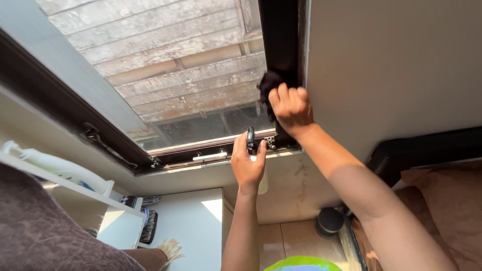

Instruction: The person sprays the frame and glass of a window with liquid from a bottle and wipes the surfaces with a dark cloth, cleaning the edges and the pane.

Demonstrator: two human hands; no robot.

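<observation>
Head view: my right hand (290,107) clenches a dark crumpled cloth (268,83) against the black metal window frame (281,40); my left hand (247,163) grips the black window handle (250,140). Wiping step; next, work down the frame.

Item one, as we log it: dark cloth (267,85), bunched, pressed against the dark window frame (281,40) just above our right fist. Item two: black handle (250,140), upright within our left fingers.

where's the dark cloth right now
In the head view, the dark cloth is bunched in the right hand, pressed against the dark window frame, upper centre.
</observation>
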